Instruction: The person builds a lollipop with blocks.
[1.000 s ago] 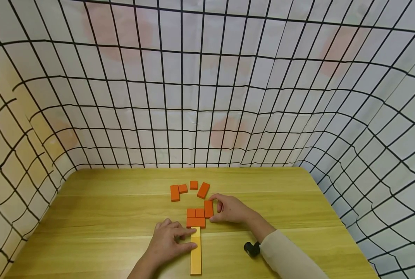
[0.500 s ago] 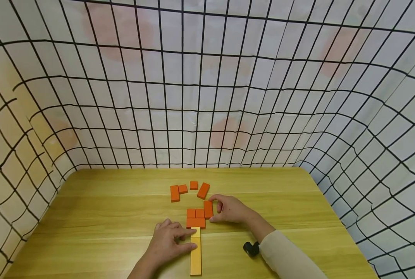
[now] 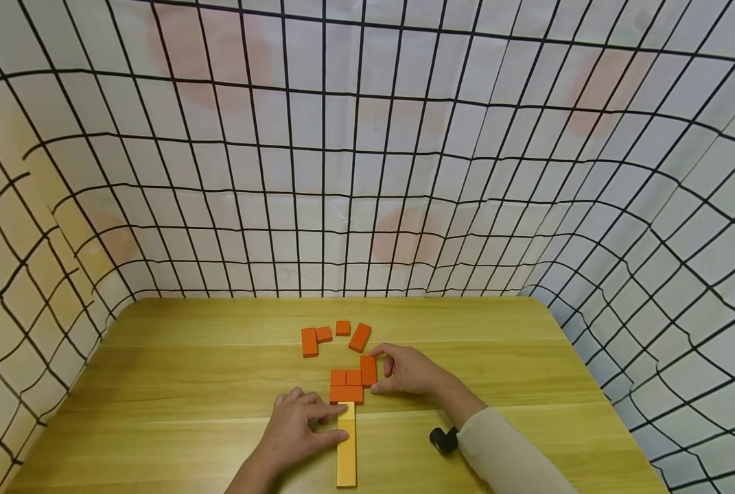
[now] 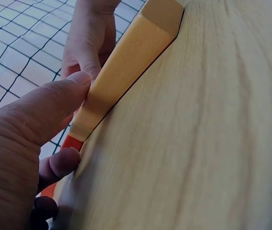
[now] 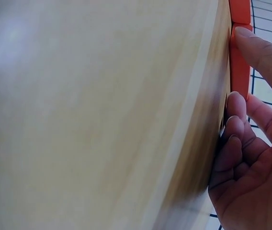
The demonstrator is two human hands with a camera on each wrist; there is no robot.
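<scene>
Tabletop [image 3: 157, 398], yellow strip [image 3: 346, 461] lengthwise toward mesh [image 3: 323, 195]

Head cam is looking forward and down from above, framing left hand [image 3: 302, 427], right hand [image 3: 412, 370], surface [image 3: 188, 384] and black grid [image 3: 324, 90]. Wrist cams are sitting close, tilted, looking low along the surface. Left is sharing the long yellow block [image 3: 346, 463] with head; right, the pinched orange block [image 3: 368, 370].

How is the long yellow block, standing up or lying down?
Lying down: the left wrist view shows the long yellow block with its long side flat along the table.
</scene>
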